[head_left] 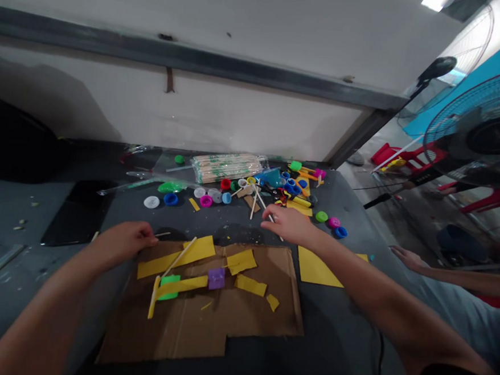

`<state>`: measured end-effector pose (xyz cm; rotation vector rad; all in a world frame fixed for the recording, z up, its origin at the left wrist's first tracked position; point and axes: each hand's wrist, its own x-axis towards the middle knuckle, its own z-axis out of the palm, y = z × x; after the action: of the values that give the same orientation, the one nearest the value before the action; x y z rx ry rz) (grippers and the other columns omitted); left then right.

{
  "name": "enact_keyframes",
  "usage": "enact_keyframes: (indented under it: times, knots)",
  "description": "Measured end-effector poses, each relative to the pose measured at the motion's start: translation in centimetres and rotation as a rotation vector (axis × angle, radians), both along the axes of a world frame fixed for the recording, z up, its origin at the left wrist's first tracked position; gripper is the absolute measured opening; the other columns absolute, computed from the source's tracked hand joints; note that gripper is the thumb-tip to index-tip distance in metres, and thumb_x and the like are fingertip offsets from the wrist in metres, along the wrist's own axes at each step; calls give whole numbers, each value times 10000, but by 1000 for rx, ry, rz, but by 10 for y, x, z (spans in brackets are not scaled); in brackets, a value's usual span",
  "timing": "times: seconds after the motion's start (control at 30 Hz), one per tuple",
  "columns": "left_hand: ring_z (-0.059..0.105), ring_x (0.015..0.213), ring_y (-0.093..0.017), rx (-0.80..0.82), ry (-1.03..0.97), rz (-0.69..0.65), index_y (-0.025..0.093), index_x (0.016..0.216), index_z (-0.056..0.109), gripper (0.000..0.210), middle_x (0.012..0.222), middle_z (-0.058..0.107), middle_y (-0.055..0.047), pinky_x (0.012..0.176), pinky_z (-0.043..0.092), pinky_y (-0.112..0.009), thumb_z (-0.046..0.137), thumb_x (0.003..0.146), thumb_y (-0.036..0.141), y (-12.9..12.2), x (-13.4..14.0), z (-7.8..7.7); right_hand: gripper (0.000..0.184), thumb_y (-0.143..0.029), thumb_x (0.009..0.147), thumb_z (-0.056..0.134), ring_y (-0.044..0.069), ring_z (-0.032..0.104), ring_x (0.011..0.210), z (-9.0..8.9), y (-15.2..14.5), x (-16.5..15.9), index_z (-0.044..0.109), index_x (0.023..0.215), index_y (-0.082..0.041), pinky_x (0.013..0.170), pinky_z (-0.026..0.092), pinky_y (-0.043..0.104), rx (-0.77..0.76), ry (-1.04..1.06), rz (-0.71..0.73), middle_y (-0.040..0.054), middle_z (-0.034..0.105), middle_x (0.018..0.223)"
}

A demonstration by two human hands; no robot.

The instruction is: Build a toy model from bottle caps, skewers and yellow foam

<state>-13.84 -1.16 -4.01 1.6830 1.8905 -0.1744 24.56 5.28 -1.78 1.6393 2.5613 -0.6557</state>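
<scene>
My left hand [133, 239] is closed in a pinch at the upper left corner of the cardboard [205, 338]. A thin wooden stick [163, 234] pokes out past its fingertips. Over the pile's near edge, my right hand [288, 224] has its fingers closed around another wooden stick [266, 203], which slants down beneath them. On the cardboard lie yellow paper strips [251, 286], a purple cap [216, 278] and a green cap [169, 287] under a yellow strip. A loose stick [179, 257] leans across the paper there.
Behind my hands are a plastic-wrapped bundle of sticks [229, 168], coloured bottle caps [206, 201] and a yellow cutter [299, 200]. A black phone [79, 212] lies left. Yellow paper [319, 266] is at right, near another person's hand [407, 258]. A fan [493, 133] stands beyond.
</scene>
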Motion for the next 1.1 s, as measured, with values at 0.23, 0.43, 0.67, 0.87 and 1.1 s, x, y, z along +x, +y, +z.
enact_keyframes:
  times: [0.23,0.43,0.67,0.87,1.1]
  knots:
    - [589,692,-199,51,-1,-25,174,779,631,300,753,676,-39,603,372,-258,498,752,441,30,2,4,211,-390,872,547,177,623,791,5,-6,19,624,989,-233,674,375,248,-5,41,-105,9,683,815]
    - [579,719,-187,46,-29,-38,177,767,629,255,733,665,-13,620,362,-233,501,761,398,28,0,4,444,-595,732,652,234,642,845,-7,-41,22,651,970,-220,610,357,258,-172,-173,-4,58,706,915]
    - [551,699,-175,59,-24,-13,177,749,629,242,698,648,3,610,318,-217,536,767,399,12,0,4,409,-527,658,735,211,645,823,-21,-37,24,717,907,-203,593,370,241,-286,-178,8,51,720,898]
    - [522,639,-150,162,-15,78,160,751,651,231,635,616,10,592,296,-209,550,793,364,21,13,8,297,-432,679,737,189,641,730,-20,26,18,764,836,-180,567,355,239,-193,-222,-67,48,722,773]
    - [527,698,-165,290,46,164,150,824,653,287,769,649,-40,588,294,-219,510,828,400,30,22,9,205,-361,689,735,188,628,674,-12,53,5,753,734,-161,576,348,256,-121,-198,-118,60,705,711]
